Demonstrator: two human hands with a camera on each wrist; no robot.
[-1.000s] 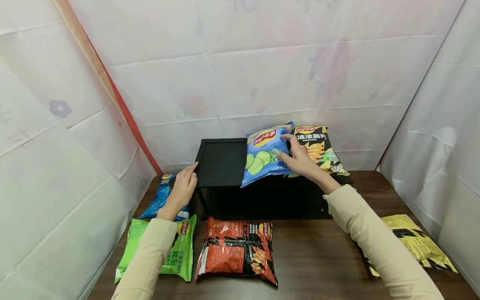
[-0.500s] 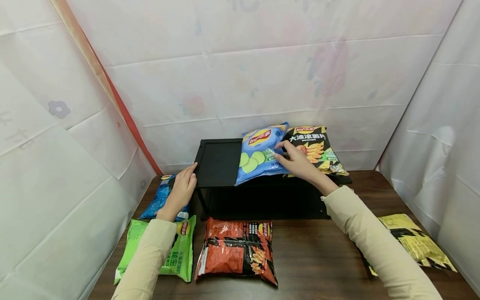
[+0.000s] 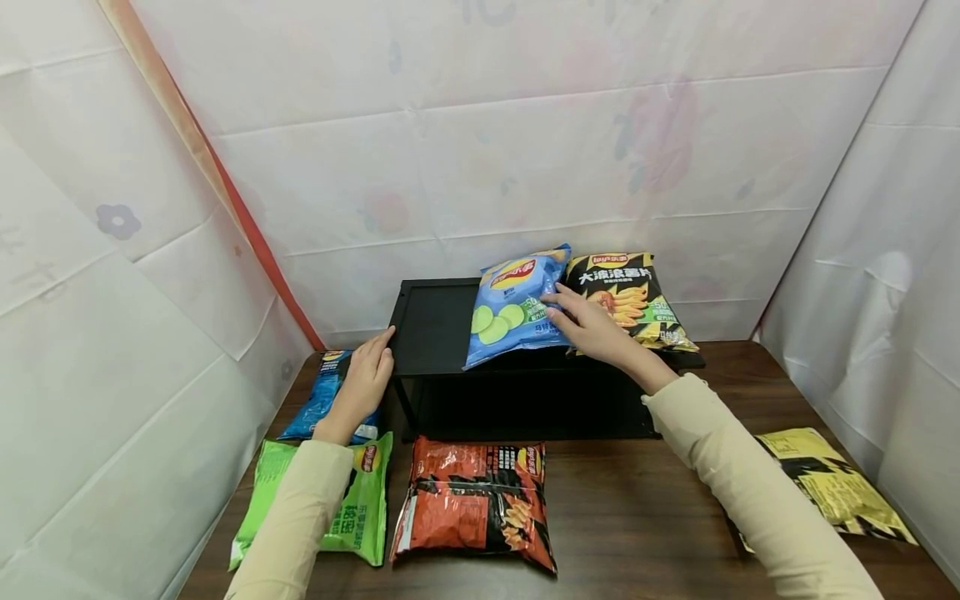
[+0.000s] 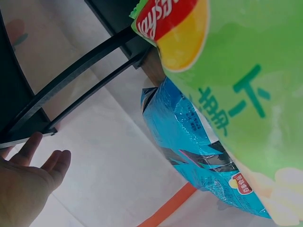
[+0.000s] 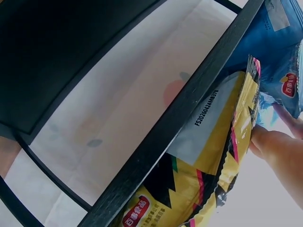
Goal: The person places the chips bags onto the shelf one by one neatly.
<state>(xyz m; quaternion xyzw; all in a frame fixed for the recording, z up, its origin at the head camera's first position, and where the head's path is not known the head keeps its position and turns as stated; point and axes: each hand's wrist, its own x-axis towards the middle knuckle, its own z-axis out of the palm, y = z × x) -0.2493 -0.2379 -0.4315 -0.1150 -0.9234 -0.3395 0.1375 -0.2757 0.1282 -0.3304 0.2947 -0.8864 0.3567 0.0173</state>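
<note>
My left hand (image 3: 363,379) touches the left edge of a black two-tier rack (image 3: 435,329) with its fingers extended. On the rack's top lies a light blue chip bag (image 3: 517,304), leaning back toward the wall. My right hand (image 3: 592,329) rests its loosely bent fingers against that bag's right side, gripping nothing that I can see. Just behind this hand, a black and yellow chip bag (image 3: 626,292) sits on the rack's right part. The right wrist view shows the yellow bag's underside (image 5: 203,151) over the rack's edge, with the right hand (image 5: 279,146) beyond it.
On the wooden table (image 3: 622,500) lie a green chip bag (image 3: 363,500), a red chip bag (image 3: 472,500) and a yellow bag (image 3: 832,483). A darker blue bag (image 3: 322,396) lies left of the rack, partly behind the left arm. White cloth (image 3: 450,125) hangs around the table.
The light blue bag has slid left along the rack's top, away from the black and yellow bag, and my right hand has moved left with it. My left hand stays on the rack's edge.
</note>
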